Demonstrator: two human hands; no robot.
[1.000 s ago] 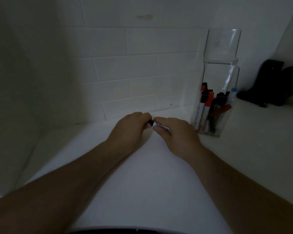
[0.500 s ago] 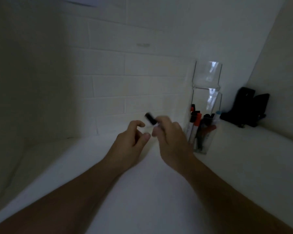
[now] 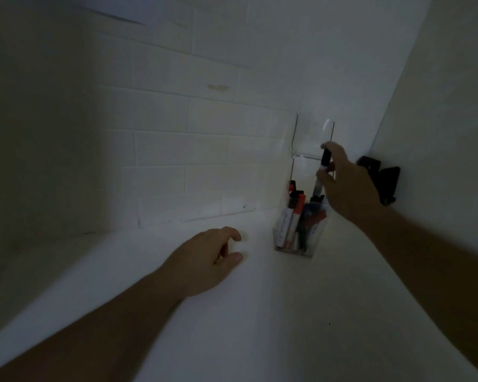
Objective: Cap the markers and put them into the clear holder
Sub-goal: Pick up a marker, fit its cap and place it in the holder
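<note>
The scene is dim and grey, with heavy shadow down the left side and across both forearms. The brightest patch falls on the white tiled wall [image 3: 204,161] and counter [image 3: 260,312] mid-frame. Wide-angle bending curves the edges. Detail is soft and grainy, and a faint glint shows on the clear holder [image 3: 312,139].

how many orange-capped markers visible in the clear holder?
1 clearly: the orange-capped marker stands at the front left of the clear holder. A red one lies slanted beside it. Others may be hidden in the dim, crowded bunch.
</note>
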